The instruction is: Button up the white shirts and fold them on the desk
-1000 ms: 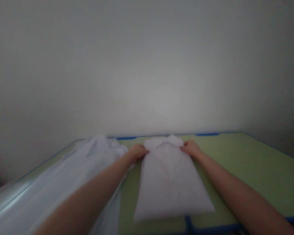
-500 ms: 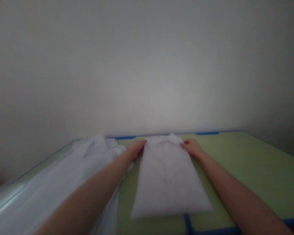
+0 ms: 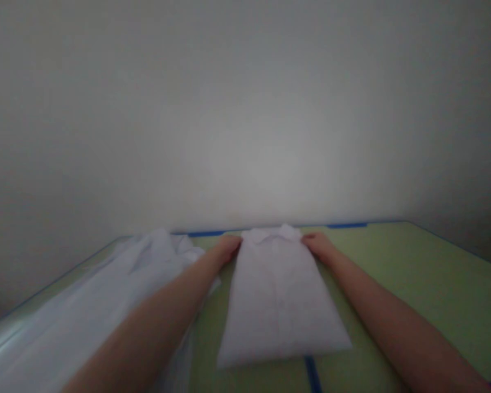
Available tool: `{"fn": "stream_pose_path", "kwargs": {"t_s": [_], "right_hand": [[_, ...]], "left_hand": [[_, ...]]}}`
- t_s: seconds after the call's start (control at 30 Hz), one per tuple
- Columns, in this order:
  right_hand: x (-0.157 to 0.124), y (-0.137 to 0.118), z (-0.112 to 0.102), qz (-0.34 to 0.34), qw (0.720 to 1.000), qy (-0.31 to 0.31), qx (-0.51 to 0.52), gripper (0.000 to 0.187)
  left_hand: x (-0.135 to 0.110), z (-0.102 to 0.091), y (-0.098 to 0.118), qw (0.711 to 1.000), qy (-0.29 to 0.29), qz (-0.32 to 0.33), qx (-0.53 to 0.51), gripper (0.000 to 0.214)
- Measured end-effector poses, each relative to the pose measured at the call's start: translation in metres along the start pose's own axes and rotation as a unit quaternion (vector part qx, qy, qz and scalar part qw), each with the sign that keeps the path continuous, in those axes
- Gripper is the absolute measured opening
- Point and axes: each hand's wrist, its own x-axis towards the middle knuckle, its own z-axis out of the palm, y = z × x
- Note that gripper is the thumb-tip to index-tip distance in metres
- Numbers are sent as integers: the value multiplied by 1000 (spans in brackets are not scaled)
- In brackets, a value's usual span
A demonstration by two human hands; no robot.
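Note:
A folded white shirt (image 3: 280, 305) lies flat in the middle of the green table, its collar (image 3: 272, 233) at the far end and its wide folded edge towards me. My left hand (image 3: 229, 247) pinches the shirt's far left corner beside the collar. On the other side, my right hand (image 3: 317, 244) grips the far right corner with bent fingers. Both arms reach forward, one along each side of the shirt. The picture is dim and blurred, so the exact fingertip contact is hard to make out.
Left of the shirt, a loose pile of white cloth (image 3: 106, 305) spreads along the table, partly behind my left forearm. The green tabletop (image 3: 401, 267) has blue edging, and blue tape (image 3: 312, 374) runs near its front. A pale wall (image 3: 245, 109) stands behind.
The view has shifted slightly. Both hands stay at the shirt's collar end, and the shirt looks nearly the same, its collar lying a little differently.

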Motion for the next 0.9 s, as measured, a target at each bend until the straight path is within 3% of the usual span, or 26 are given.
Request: {"fn": "stream_pose_path", "kwargs": {"t_s": [0.23, 0.37, 0.53, 0.63, 0.77, 0.9], "right_hand": [[-19, 3, -13, 8, 999, -39, -36, 22], [-29, -7, -4, 18, 998, -49, -20, 12], [-41, -9, -6, 28, 996, -79, 36, 19], [-52, -2, -20, 31, 996, -84, 30, 14], [-68, 5, -34, 29, 994, -99, 23, 14], [-80, 3, -28, 24, 995, -92, 32, 11]], "left_hand": [[-21, -20, -10, 995, -73, -70, 26, 22], [-29, -12, -14, 996, -82, -41, -17, 16], [-47, -8, -21, 993, -91, -26, -69, 11], [-66, -19, -27, 994, -83, -31, -64, 15], [-93, -33, -36, 990, -130, -37, -44, 20], [-107, -27, -43, 991, -130, -16, 38, 21]]}}
